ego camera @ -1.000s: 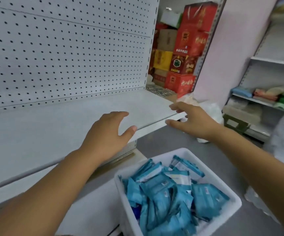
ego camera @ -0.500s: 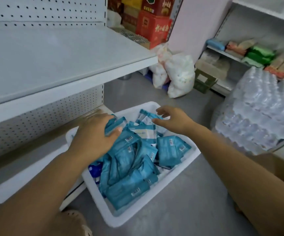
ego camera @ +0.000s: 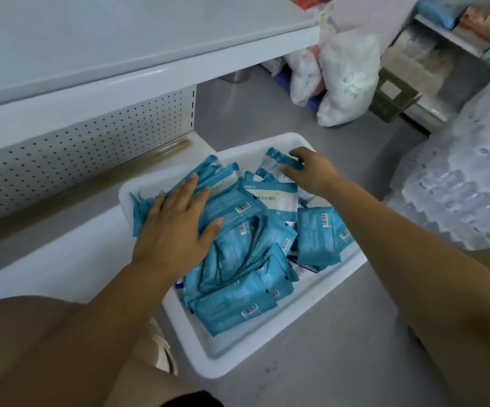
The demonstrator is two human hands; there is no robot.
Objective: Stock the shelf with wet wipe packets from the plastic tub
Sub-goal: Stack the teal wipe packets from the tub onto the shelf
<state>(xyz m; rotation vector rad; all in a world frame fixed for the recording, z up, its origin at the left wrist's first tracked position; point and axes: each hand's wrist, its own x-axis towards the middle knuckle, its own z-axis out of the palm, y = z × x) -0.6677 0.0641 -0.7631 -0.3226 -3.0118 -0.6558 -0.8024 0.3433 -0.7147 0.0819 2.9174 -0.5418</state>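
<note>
Head view: the white plastic tub (ego camera: pixel 217 366) sits on the grey floor (ego camera: pixel 340 362) just right of the shelving base, below the bare shelf (ego camera: pixel 120 45) at far left, probably so each load needs only a short lift. The wet wipe packets (ego camera: pixel 238 301) are all in the tub, none on the shelf. The left hand (ego camera: pixel 176 227) lies on the left part of the heap with fingers straight and spread, gripping nothing. It looks like it is steadying or gathering several at once. The right hand (ego camera: pixel 308 171) reaches to the far side, its fingers curled over the top seam of an upright packet (ego camera: pixel 276 163) and its thumb against the face, a grasp suited to drawing it out.

The packets are flat oblongs in a jumble. The nearest lies barcode side up, long axis running left to right; the middle ones lean on edge, overlapping; the grasped one stands with its seam pointing up and away. White sacks (ego camera: pixel 346 80) and wrapped bottled water (ego camera: pixel 472 171) stand to the right
</note>
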